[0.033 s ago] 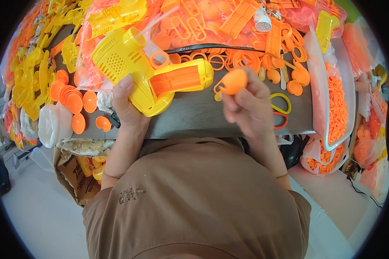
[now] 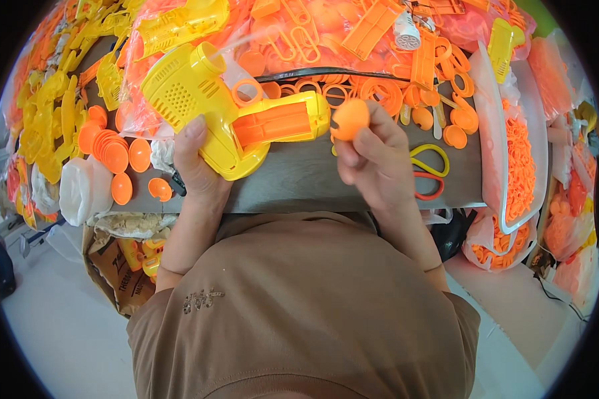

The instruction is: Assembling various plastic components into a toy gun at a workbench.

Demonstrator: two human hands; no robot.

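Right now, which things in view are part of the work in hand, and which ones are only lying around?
In hand:
- yellow housing, in the left hand
- orange notched cup, in the right hand's fingers

Apparently just lying about:
- loose orange cups at left
- small orange pieces in the right-hand bin

— From my remote station, which finishes can I read?
— I see: yellow housing [image 2: 213, 110], glossy plastic; orange cup [image 2: 351, 120], smooth plastic; worktop [image 2: 299, 179], matt, wood-like grain; bag [image 2: 110, 267] below its front edge, creased paper.
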